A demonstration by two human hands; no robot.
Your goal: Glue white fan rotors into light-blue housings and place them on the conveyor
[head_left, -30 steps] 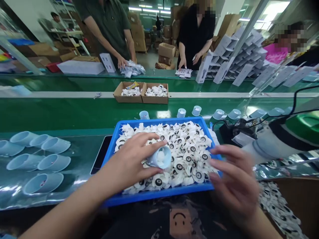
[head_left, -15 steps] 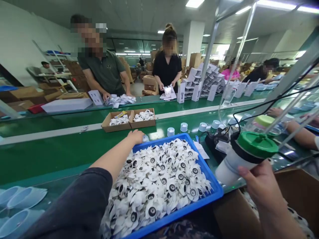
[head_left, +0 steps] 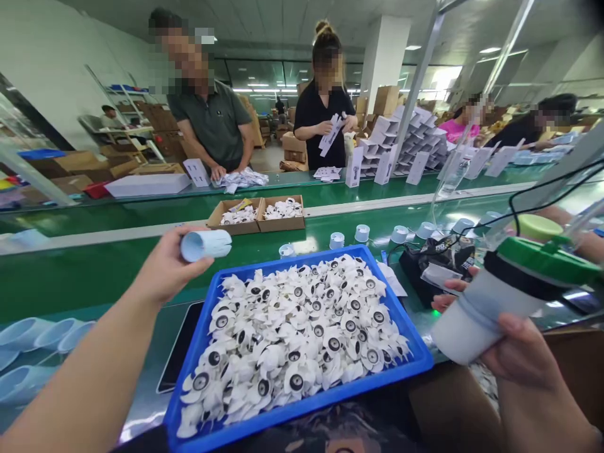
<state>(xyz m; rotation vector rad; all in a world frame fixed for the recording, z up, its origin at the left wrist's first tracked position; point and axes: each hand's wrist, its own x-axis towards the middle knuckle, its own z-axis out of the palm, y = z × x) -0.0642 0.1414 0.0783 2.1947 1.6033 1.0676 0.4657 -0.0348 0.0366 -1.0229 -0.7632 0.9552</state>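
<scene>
My left hand (head_left: 165,267) is closed around a light blue plastic cylinder (head_left: 210,244), held sideways over the green belt, its slotted end pointing right. At the right, my right hand (head_left: 521,346) grips a whitish tumbler (head_left: 472,324) with a black band and green lid. That tumbler is tilted, its lid toward the upper right. Between my arms lies a blue tray (head_left: 419,358) heaped with small white fan wheels (head_left: 292,327) with dark hubs. Several short light blue round parts (head_left: 336,240) stand in a row beyond the tray.
Two cardboard boxes (head_left: 282,224) of white parts sit on the green belt (head_left: 117,270). Larger blue cups (head_left: 28,333) lie at the left, near a dark flat tablet-like object (head_left: 182,349). Co-workers stand across the belt beside stacked white cartons (head_left: 415,138). Metal posts and cables cross the right side.
My left hand has lifted the blue cylinder from beyond the tray and moved left with it. My right hand has shifted the tumbler slightly right and tilted it further.
</scene>
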